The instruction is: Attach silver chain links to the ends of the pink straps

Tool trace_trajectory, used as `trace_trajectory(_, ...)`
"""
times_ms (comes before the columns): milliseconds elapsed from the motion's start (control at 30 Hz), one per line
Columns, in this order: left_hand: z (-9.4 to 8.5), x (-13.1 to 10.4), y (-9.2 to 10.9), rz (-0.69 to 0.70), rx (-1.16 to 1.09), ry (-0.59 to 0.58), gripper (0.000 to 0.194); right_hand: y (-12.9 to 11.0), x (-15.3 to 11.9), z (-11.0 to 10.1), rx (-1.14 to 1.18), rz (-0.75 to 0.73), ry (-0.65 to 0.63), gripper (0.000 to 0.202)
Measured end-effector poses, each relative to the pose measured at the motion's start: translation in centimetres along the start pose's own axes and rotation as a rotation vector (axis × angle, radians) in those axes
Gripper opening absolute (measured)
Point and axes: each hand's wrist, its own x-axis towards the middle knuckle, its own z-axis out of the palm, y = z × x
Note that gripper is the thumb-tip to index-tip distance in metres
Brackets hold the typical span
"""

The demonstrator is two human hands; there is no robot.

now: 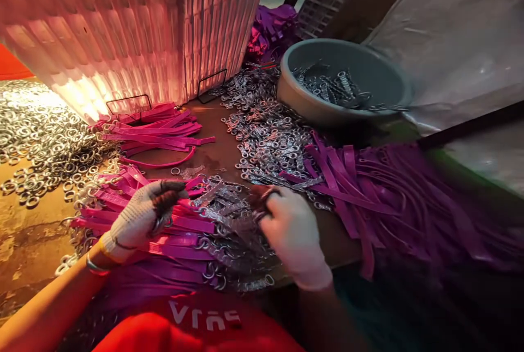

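My left hand (143,215), in a white work glove with dark fingertips, is closed in a pinch. A pink strap end (194,183) comes out at its fingertips. Below it lies a layer of pink and purple straps (180,238) with metal rings and short metal chains (229,213) at their ends. To the right, my right hand (289,232), also gloved, has its fingers curled together just over these chains. What sits between its fingers is hidden.
Loose metal rings (53,139) are heaped at left, and metal swivel clips (270,139) at the middle back. A grey basin (344,114) holds more metal pieces. Purple straps (385,194) pile up at right. Pink straps (164,131) lie before a corrugated translucent panel (123,41).
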Motion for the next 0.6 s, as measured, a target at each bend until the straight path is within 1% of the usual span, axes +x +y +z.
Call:
trace_trajectory(33,0.1,0.2,-0.1,-0.041,-0.122,0.006,0.024,1.8,-0.1,1.1,-0.061,0.117,-0.05,0.022)
trace_trajectory(67,0.2,0.4,-0.1,-0.087,-0.253,0.009,0.019,3.3,-0.2,2.2,-0.089,0.174,-0.144,0.023)
trace_trajectory(100,0.3,0.6,-0.1,-0.136,-0.388,0.014,0.018,4.5,-0.2,3.4,-0.091,0.204,-0.219,0.023)
trace_trajectory(133,0.5,0.8,-0.2,-0.183,-0.522,0.02,0.021,5.2,-0.2,4.4,-0.077,0.201,-0.272,0.024)
trace_trajectory(167,0.8,1.0,-0.3,-0.218,-0.643,0.029,0.024,5.6,-0.2,5.4,-0.054,0.184,-0.303,0.024)
trace_trajectory(233,1.4,1.1,-0.4,-0.24,-0.811,0.046,0.03,5.7,-0.2,6.6,-0.01,0.16,-0.313,0.025)
trace_trajectory(367,2.4,0.8,-0.8,-0.201,-0.944,0.053,0.028,5.8,-0.4,7.5,0.127,0.19,-0.371,0.02)
trace_trajectory(433,2.6,0.5,-0.9,-0.179,-0.98,0.045,0.025,6.6,-0.7,7.7,0.227,0.175,-0.357,0.018)
trace_trajectory(500,2.6,0.2,-1.1,-0.16,-0.994,0.048,0.021,7.7,-1.1,7.8,0.322,0.163,-0.296,0.016)
trace_trajectory(533,2.5,0.1,-1.2,-0.152,-0.992,0.056,0.019,8.3,-1.3,7.7,0.35,0.183,-0.252,0.015)
trace_trajectory(600,2.4,-0.1,-1.3,-0.138,-0.983,0.067,0.018,9.1,-1.7,7.0,0.348,0.284,-0.132,0.016)
